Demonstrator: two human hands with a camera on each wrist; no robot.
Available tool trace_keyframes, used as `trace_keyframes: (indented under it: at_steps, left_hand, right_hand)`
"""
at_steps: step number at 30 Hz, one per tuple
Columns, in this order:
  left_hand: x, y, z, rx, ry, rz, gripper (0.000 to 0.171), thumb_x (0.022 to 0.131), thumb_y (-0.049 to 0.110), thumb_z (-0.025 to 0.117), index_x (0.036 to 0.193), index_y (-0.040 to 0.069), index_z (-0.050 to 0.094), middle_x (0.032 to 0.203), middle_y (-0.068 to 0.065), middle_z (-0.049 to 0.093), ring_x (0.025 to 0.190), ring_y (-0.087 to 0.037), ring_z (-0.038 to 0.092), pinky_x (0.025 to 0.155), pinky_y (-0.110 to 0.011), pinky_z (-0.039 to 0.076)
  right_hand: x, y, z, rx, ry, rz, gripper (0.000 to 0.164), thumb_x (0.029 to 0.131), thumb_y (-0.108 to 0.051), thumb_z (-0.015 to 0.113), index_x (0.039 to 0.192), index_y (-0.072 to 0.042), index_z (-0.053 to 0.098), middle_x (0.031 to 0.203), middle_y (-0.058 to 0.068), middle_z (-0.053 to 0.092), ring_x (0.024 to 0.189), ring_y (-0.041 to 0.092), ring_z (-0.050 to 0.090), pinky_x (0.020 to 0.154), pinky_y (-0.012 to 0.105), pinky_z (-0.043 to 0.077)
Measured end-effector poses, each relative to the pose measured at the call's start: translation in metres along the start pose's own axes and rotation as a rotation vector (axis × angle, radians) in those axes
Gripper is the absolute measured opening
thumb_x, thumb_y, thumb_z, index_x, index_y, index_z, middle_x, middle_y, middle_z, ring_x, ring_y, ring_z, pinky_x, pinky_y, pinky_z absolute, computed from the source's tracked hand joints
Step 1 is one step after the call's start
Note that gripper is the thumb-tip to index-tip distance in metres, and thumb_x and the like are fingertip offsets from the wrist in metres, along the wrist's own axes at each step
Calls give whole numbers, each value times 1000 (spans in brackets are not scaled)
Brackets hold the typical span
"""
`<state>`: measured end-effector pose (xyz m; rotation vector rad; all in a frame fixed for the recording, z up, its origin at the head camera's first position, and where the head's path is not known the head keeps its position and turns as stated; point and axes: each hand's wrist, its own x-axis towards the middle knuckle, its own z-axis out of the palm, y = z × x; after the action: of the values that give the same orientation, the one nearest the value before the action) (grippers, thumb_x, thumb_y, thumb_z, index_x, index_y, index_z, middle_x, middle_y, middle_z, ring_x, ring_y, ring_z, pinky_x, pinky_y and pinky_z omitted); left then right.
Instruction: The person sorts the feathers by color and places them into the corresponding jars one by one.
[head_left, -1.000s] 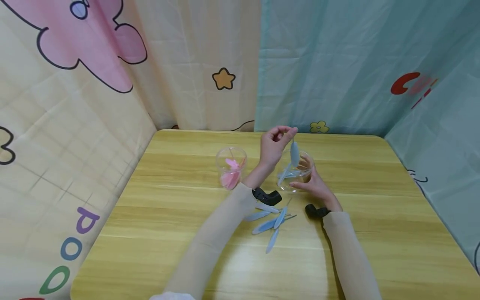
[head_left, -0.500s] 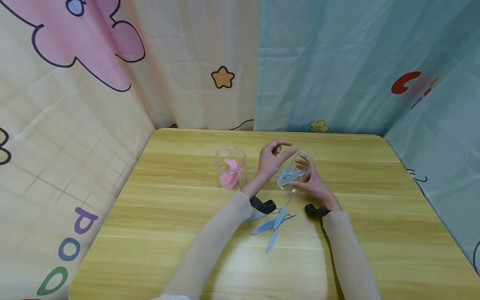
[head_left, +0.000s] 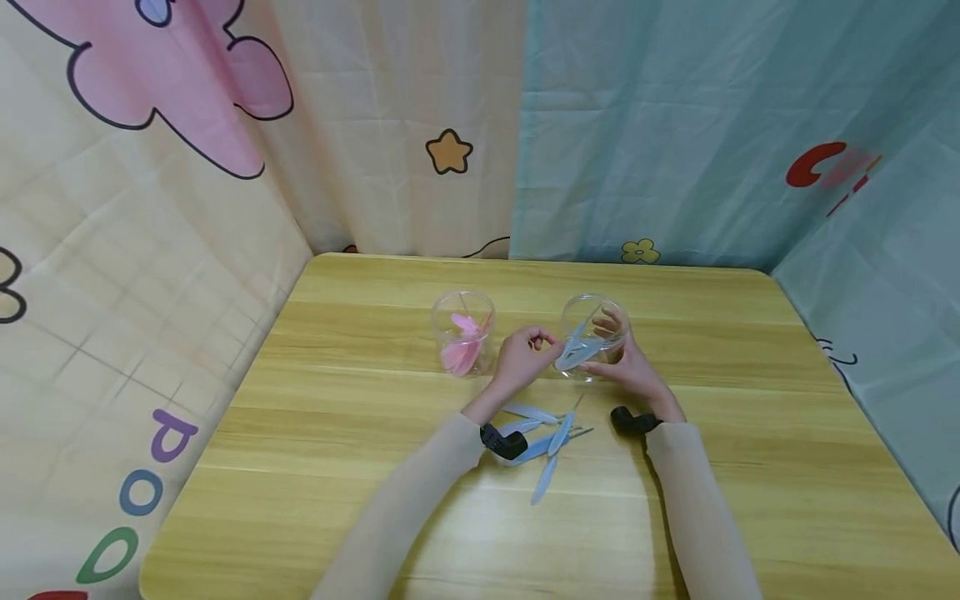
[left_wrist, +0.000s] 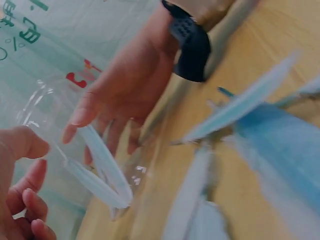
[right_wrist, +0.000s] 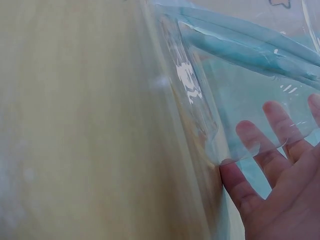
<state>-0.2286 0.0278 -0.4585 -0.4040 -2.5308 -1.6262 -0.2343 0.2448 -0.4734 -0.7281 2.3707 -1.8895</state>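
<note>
My right hand holds a clear plastic cup, with its thumb and fingers around the side. Inside this cup lean a few blue feathers. My left hand is just left of the cup, its fingers loosely bent. In the left wrist view nothing shows between the thumb and fingers of that hand. Several loose blue feathers lie in a small heap on the table, partly hidden behind the left wrist's black camera. The right wrist view shows fingertips against the cup's clear wall.
A second clear cup with pink feathers stands to the left, behind the left forearm. Everything rests on a wooden table. Printed curtains hang along its back and sides.
My left hand has let go of a blue feather, which now lies in the right cup with the others. That hand has then come down and left of the cup. The right hand stays put.
</note>
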Motion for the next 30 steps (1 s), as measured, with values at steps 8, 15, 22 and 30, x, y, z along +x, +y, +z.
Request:
trace_keyframes:
  at_steps: [8, 15, 22, 30]
  left_hand:
    - [-17, -9, 13, 336, -208, -62, 17, 80, 42, 72, 81, 25, 69, 66, 11, 50, 53, -5, 41, 48, -22, 31]
    - [-25, -7, 28, 579, -320, -33, 34, 72, 64, 70, 61, 32, 65, 57, 20, 53, 56, -3, 48, 48, -24, 37]
    - [-29, -3, 39, 736, -329, 9, 41, 65, 69, 71, 53, 32, 60, 57, 18, 50, 56, -5, 47, 48, -23, 35]
    - [-31, 2, 40, 710, -354, -36, 34, 72, 59, 73, 54, 32, 63, 58, 18, 52, 57, -5, 48, 48, -25, 35]
  right_hand:
    - [0, -1, 1, 7, -3, -17, 94, 76, 14, 71, 145, -3, 9, 142, 33, 19, 131, 51, 21, 103, 62, 16]
    - [-1, -2, 1, -4, -5, -11, 95, 76, 12, 71, 146, -3, 9, 143, 33, 20, 131, 52, 21, 103, 62, 16]
    - [-1, -1, 2, -21, -3, -7, 94, 77, 11, 71, 146, -4, 9, 143, 33, 20, 131, 51, 22, 104, 62, 16]
    - [-1, -2, 1, -18, -5, 4, 95, 77, 11, 71, 147, -4, 8, 144, 31, 20, 132, 48, 22, 104, 60, 17]
